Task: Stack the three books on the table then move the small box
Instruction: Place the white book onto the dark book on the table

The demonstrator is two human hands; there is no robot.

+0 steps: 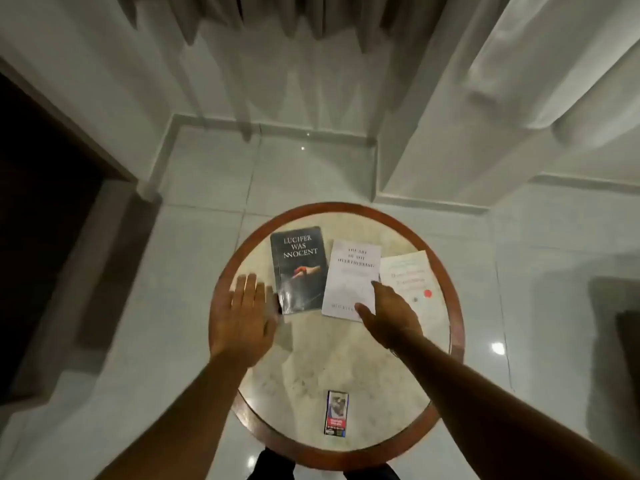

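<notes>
Three books lie side by side on the far half of a round table (346, 358). A dark book (299, 268) is on the left, a white book (351, 275) in the middle, and a pale book with a red dot (414, 282) on the right. My left hand (242, 317) hovers flat and open just left of the dark book. My right hand (389, 311) reaches over the gap between the white and pale books, thumb resting on the white book's near right corner. A small box (336, 413) stands near the table's front edge.
The table has a brown wooden rim (221, 278) and a light marbled top. Glossy white floor tiles (207, 188) surround it. White curtains (277, 64) hang at the back, a white wall corner (450, 133) juts at the right, and a dark doorway (41, 202) is at the left.
</notes>
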